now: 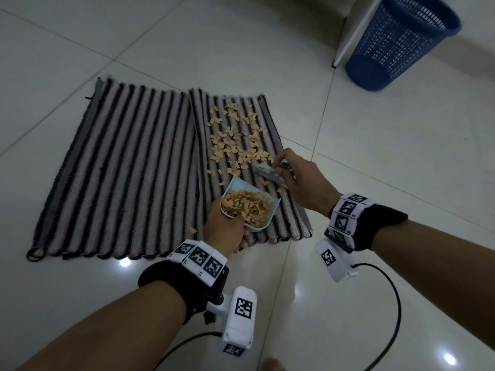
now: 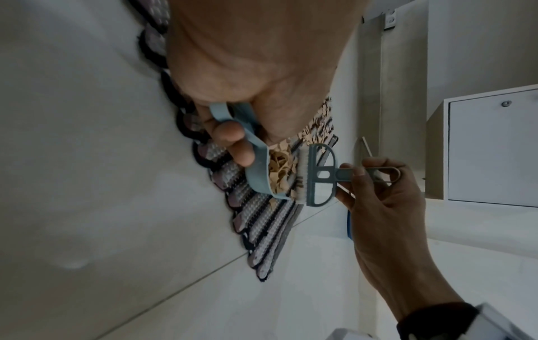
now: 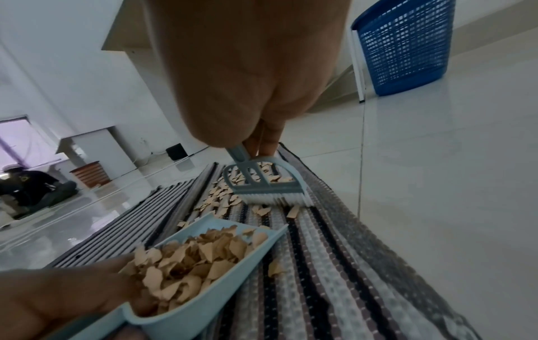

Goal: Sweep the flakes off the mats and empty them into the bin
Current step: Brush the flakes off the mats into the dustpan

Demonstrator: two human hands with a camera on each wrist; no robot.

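Note:
Two striped mats lie side by side on the tiled floor. The left mat [image 1: 120, 167] is almost bare. The right mat [image 1: 270, 210] carries several tan flakes [image 1: 233, 137] over its far half. My left hand [image 1: 227, 231] grips the handle of a light blue dustpan [image 1: 249, 207], heaped with flakes [image 3: 189, 264], its mouth resting low on the right mat. My right hand [image 1: 292, 172] holds a small blue brush [image 1: 270, 175] by its handle. Its white bristles [image 3: 276, 199] touch the mat just beyond the pan's mouth. The blue mesh bin [image 1: 401, 41] stands upright at the far right.
A white board or cabinet side [image 1: 348, 36] stands right beside the bin. One stray flake [image 1: 192, 230] lies near the left mat's front edge. Camera cables [image 1: 388, 303] trail over the floor near my arms. A person [image 3: 29, 186] sits far off across the room.

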